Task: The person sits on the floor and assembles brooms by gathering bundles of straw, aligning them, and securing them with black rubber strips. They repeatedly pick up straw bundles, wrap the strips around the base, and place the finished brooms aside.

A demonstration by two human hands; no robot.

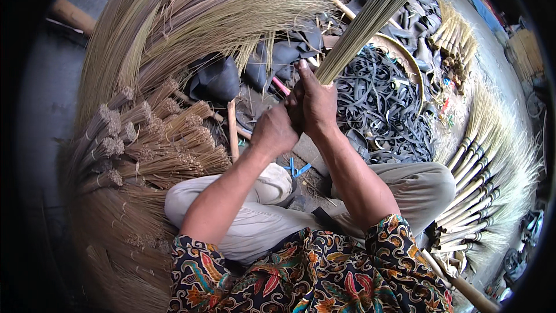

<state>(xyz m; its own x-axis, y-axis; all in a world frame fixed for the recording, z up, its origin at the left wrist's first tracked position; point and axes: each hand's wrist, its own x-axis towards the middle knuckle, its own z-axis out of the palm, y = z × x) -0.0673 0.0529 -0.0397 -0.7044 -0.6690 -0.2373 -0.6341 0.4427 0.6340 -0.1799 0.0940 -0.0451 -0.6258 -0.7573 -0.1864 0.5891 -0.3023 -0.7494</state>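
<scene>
A bundle of long, thin broom straw (370, 23) slants up and to the right, out past the top of the head view. My right hand (318, 101) is wrapped round its lower end, thumb pointing up. Pressed against it, my left hand (274, 130) is closed in a fist, and what lies inside its fingers is hidden. Something dark shows between the two hands; I cannot tell what it is. Just beyond them lie a pink-handled tool (281, 86) and bent sheets of black rubber (214, 78).
Cut black rubber strips (382, 110) heap by a curved basket rim (418, 72). Loose straw (231, 23) piles up at far left, with tied bundles (145, 133) nearer. Bound brooms (472, 168) lie at right. A wooden stick (233, 130) and blue strip (298, 170) are near my crossed legs.
</scene>
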